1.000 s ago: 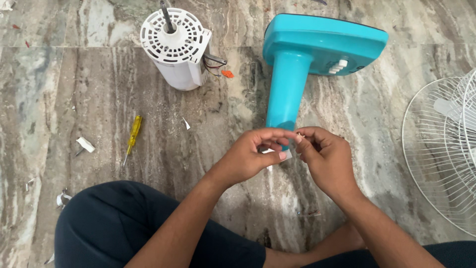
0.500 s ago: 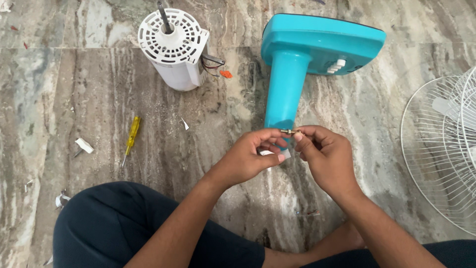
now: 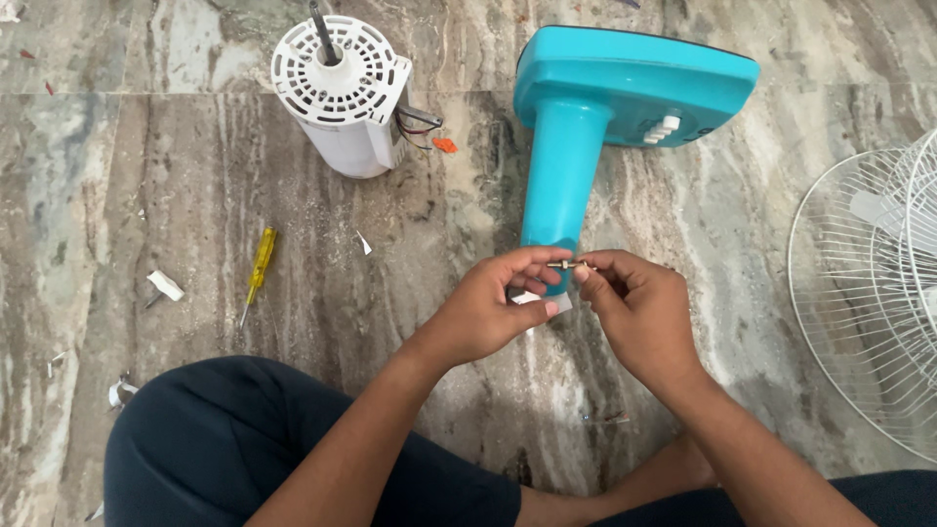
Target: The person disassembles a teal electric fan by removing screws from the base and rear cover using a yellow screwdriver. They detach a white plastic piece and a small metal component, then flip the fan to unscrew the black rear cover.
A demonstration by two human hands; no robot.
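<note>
Above marble floor (image 3: 195,195), both hands' fingers (image 3: 547,262) pinching small metal bolt (image 3: 569,263), turquoise fan stand (image 3: 566,176) behind

Glossy turquoise plastic fan stand (image 3: 586,127), polished marble floor (image 3: 195,195), seemingly metal bolt (image 3: 568,263)

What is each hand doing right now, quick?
Left hand: closed, fingers pinching one end of a small metal bolt.
Right hand: closed, fingers pinching the bolt's other end.
</note>
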